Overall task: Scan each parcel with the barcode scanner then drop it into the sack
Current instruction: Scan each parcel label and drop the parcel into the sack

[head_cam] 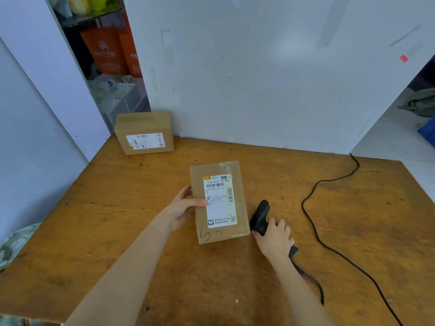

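Note:
A brown cardboard parcel [220, 203] with a white shipping label facing up lies at the middle of the wooden table [117, 231]. My left hand [182, 208] grips its left edge, thumb on the label. Just right of the parcel, my right hand [274, 238] is closed around the handle of a black barcode scanner [260, 217], whose head points up and away, beside the parcel. A second labelled parcel [144, 132] stands at the table's far left corner against the wall. A pale patterned sack [14, 245] shows at the left edge, below table level.
The scanner's black cable [313, 222] loops over the right half of the table to the back edge. White wall panels close the back and left. A gap behind the far parcel shows orange bags [110, 50] on shelves.

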